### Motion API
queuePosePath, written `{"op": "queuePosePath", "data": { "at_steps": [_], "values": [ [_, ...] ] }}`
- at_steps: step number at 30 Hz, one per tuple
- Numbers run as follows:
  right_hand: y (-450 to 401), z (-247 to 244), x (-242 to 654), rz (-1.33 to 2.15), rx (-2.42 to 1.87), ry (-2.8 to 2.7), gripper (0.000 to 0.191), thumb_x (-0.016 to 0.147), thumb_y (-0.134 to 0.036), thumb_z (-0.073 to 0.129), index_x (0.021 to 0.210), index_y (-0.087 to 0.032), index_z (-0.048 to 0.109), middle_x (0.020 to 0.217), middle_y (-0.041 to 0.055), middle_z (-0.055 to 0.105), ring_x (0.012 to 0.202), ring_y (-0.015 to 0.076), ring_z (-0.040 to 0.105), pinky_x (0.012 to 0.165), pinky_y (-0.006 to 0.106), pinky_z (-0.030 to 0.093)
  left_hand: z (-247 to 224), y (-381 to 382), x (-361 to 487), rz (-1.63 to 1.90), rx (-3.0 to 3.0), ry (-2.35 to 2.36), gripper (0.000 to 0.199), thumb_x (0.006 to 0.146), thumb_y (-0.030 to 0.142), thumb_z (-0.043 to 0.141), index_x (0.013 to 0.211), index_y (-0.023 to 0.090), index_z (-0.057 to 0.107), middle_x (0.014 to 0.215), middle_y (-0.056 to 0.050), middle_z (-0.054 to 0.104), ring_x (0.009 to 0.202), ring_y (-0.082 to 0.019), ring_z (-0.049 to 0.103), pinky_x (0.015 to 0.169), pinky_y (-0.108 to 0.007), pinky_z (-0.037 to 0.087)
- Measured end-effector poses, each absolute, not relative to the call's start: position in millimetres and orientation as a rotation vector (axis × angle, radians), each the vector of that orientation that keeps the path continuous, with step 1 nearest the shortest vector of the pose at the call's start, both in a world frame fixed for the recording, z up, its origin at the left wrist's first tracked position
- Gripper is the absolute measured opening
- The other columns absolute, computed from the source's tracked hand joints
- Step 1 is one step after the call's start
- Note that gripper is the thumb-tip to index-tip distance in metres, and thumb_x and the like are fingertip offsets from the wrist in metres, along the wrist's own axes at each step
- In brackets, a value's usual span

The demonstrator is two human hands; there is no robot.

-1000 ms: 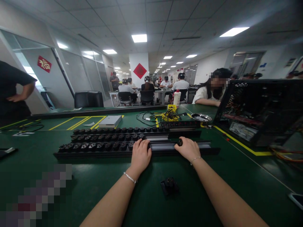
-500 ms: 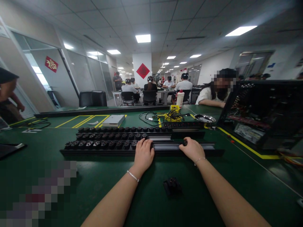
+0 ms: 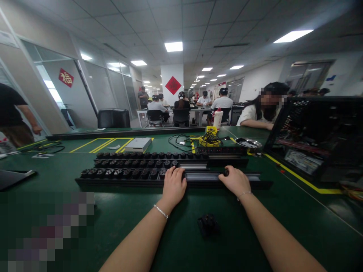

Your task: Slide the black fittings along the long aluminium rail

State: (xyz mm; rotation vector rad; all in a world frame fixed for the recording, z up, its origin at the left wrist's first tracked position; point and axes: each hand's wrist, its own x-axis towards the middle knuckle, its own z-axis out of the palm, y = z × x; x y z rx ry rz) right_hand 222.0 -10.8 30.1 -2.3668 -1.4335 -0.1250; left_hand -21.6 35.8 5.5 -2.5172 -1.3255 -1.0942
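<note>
Moved since the earlier frame: view swung slightly left, so rails and hands sit further right; person (image 3: 13, 109) at far left, a cap showing half a second ago, now seen as dark shirt and hanging arm. Both hands keep to the near rail (image 3: 202, 176).

Left hand (image 3: 174, 185): palm down, fingers loosely bent over the right end of the near row (image 3: 117, 173) of black parts. Whether it grips one, cannot tell; fingers hide the spot.

Right hand (image 3: 236, 181): thumb and fingers closed round a small black part (image 3: 226, 172), well apart from the left hand, at the rail's bare silvery channel. Part mostly covered by the fingers. Stretch of open channel between the hands; more channel runs out to the right of the right hand.

Loose part (image 3: 208, 225): dark, on the green worktop (image 3: 127, 223), nearer the wearer than the rail, lying between the two forearms, untouched by either hand. Detail too dark to read.

Beyond the near rail, two more rows of black parts, roughly parallel. Behind these: white box (image 3: 138, 144), cables (image 3: 210, 139), round metal dish (image 3: 248, 143). Open computer case (image 3: 300, 151) stands right of the rails, co-worker (image 3: 247, 115) seated behind it.
</note>
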Motion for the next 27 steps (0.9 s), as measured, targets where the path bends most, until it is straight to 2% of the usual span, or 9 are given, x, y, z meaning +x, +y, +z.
{"op": "queuePosePath", "data": {
  "at_steps": [3, 8, 12, 16, 27],
  "values": [
    [-12.1, 29.3, 222.7, -0.097, -2.358, -1.425, 0.047, 0.073, -0.04, 0.045, 0.112, -0.015, 0.056, 0.105, 0.0119, 0.062, 0.1, 0.0252, 0.055, 0.086, 0.036, 0.038, 5.6, 35.7, -21.2, -1.114, -2.52, -1.329, 0.034, 0.082, 0.021, 0.047, 0.116, 0.02, 0.052, 0.118, -0.006, 0.059, 0.122, -0.025, 0.04, 0.106, -0.048, 0.031],
    [-16.2, 28.5, 221.2, -0.168, -2.393, -1.37, 0.045, 0.074, -0.043, 0.043, 0.108, -0.018, 0.056, 0.11, 0.0109, 0.059, 0.11, 0.0276, 0.048, 0.096, 0.046, 0.028, 4.7, 36.2, -21.1, -1.138, -2.522, -1.312, 0.034, 0.082, 0.021, 0.047, 0.116, 0.02, 0.052, 0.118, -0.006, 0.059, 0.121, -0.025, 0.041, 0.105, -0.048, 0.032],
    [-16.9, 28.3, 222.9, -0.158, -2.392, -1.372, 0.042, 0.072, -0.045, 0.046, 0.101, -0.018, 0.059, 0.102, 0.0104, 0.061, 0.104, 0.0261, 0.05, 0.089, 0.039, 0.034, 4.2, 36.6, -21.5, -1.126, -2.525, -1.316, 0.034, 0.082, 0.021, 0.047, 0.116, 0.019, 0.052, 0.118, -0.006, 0.059, 0.122, -0.025, 0.04, 0.106, -0.048, 0.031],
    [-16.1, 26.3, 225.1, -0.178, -2.372, -1.383, 0.038, 0.072, -0.044, 0.046, 0.097, -0.018, 0.059, 0.098, 0.0097, 0.062, 0.1, 0.0255, 0.052, 0.087, 0.037, 0.035, 4.0, 37.1, -21.7, -1.121, -2.526, -1.316, 0.035, 0.082, 0.021, 0.047, 0.116, 0.019, 0.052, 0.119, -0.006, 0.059, 0.122, -0.025, 0.04, 0.106, -0.047, 0.031],
    [-16.0, 25.7, 229.2, -0.131, -2.346, -1.349, 0.04, 0.073, -0.038, 0.046, 0.107, -0.017, 0.056, 0.103, 0.0101, 0.062, 0.102, 0.0238, 0.053, 0.086, 0.034, 0.037, 2.0, 39.3, -21.6, -1.101, -2.52, -1.304, 0.035, 0.082, 0.023, 0.046, 0.117, 0.019, 0.052, 0.118, -0.007, 0.059, 0.122, -0.025, 0.04, 0.106, -0.047, 0.031]
  ]
}}
